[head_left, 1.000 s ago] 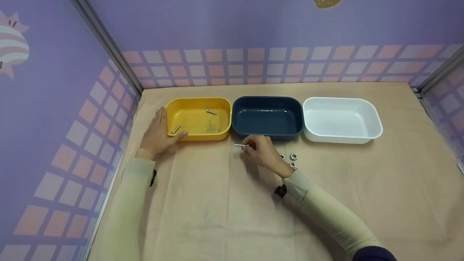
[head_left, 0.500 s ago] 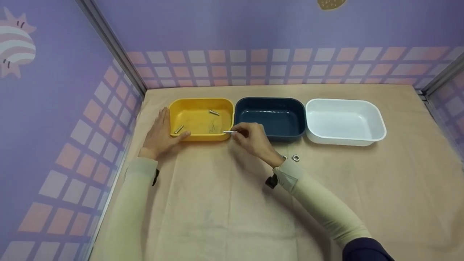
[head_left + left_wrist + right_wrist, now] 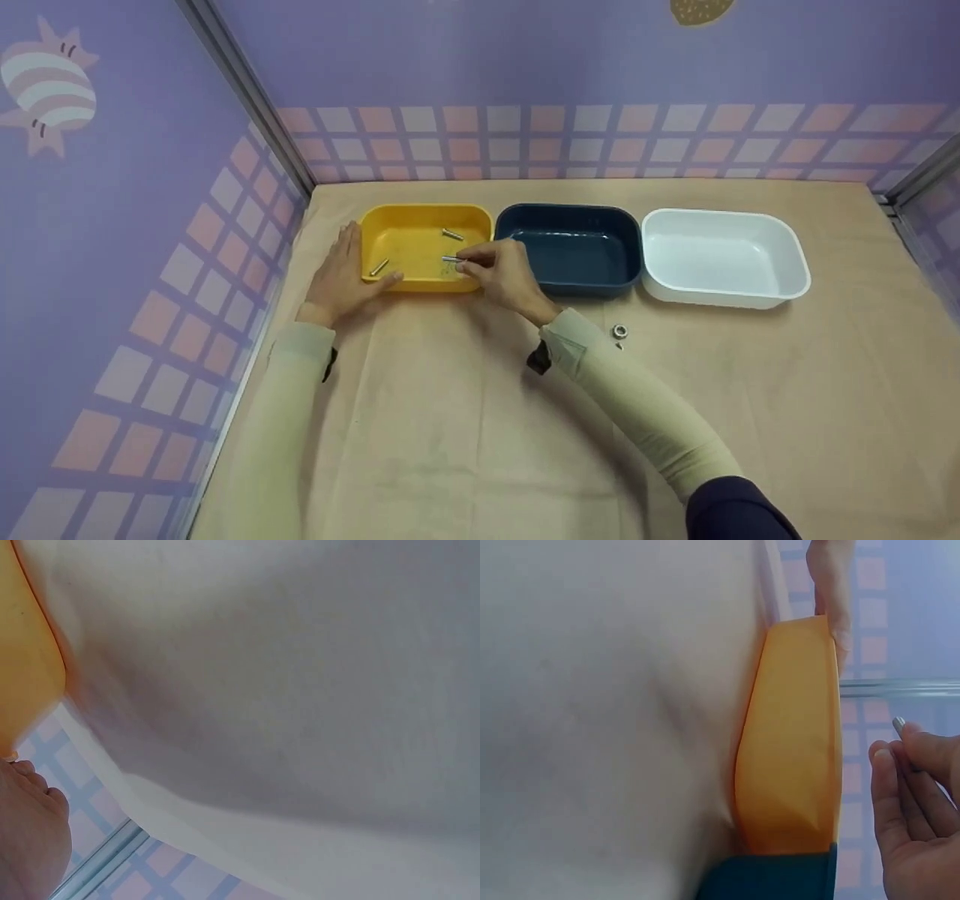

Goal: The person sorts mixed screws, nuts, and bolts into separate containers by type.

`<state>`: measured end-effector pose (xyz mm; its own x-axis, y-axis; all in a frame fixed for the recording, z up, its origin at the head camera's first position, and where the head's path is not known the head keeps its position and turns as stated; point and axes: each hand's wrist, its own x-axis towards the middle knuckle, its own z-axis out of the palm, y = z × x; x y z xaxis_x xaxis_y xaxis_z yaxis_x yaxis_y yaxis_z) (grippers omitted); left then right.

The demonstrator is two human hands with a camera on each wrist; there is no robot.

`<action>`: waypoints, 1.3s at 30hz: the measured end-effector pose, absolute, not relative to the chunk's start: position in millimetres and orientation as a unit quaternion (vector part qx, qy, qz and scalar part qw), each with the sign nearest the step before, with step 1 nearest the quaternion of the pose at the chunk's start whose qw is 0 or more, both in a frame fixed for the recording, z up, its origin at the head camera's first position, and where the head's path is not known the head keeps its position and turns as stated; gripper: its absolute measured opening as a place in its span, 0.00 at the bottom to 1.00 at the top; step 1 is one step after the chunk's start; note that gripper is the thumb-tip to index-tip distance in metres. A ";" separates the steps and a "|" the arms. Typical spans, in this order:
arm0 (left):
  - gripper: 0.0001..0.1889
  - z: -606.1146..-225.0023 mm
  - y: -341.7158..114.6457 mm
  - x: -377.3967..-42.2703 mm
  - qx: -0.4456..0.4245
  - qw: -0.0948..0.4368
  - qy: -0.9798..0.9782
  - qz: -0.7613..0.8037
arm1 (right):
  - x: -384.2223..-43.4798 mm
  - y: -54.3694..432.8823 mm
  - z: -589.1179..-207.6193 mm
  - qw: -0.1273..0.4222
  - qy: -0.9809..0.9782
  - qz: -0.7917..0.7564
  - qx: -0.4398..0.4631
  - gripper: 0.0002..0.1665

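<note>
My right hand (image 3: 511,279) pinches a slim silver bolt (image 3: 451,259) between thumb and fingertips, over the front right part of the yellow tray (image 3: 427,286). In the right wrist view the end of the bolt (image 3: 898,722) sticks out past the fingertips, above the level of the tray rim. Two more silver bolts lie in the yellow tray: one bolt (image 3: 379,267) near its left front corner, another bolt (image 3: 452,235) toward the back right. My left hand (image 3: 343,276) rests against the tray's left side, fingers straight along the wall and thumb across the front rim.
A dark blue tray (image 3: 592,290) stands right beside the yellow one, and a white tray (image 3: 716,298) beyond it. A metal nut (image 3: 619,331) lies on the cloth in front, with part of another by the right sleeve. Patterned walls enclose the back and sides.
My right hand has carried the bolt left and away from me, from in front of the dark blue tray to over the yellow one. The right sleeve now hides some nuts. My left hand stays put.
</note>
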<state>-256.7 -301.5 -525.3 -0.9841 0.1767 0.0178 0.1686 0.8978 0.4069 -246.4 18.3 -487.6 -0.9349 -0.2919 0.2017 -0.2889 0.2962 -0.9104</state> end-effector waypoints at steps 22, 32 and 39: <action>0.67 -529.8 -305.0 -259.4 0.107 -0.012 0.972 0.209 | -285.3 -39.7 -501.7 0.000 0.793 -0.594 -0.138 0.07; 0.67 -526.9 -304.5 -258.7 0.101 -0.004 0.972 0.210 | -291.6 -49.8 -499.5 0.003 0.810 -0.576 -0.108 0.09; 0.67 -524.8 -302.0 -257.3 0.090 0.005 0.974 0.207 | -289.2 -45.4 -500.8 0.048 0.809 -0.575 -0.109 0.18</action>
<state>-257.3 -302.0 -524.8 -0.9837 0.1779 0.0271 0.1735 0.8976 0.4052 -289.2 -45.4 -500.8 -0.9717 -0.2314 0.0469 -0.1203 0.3143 -0.9417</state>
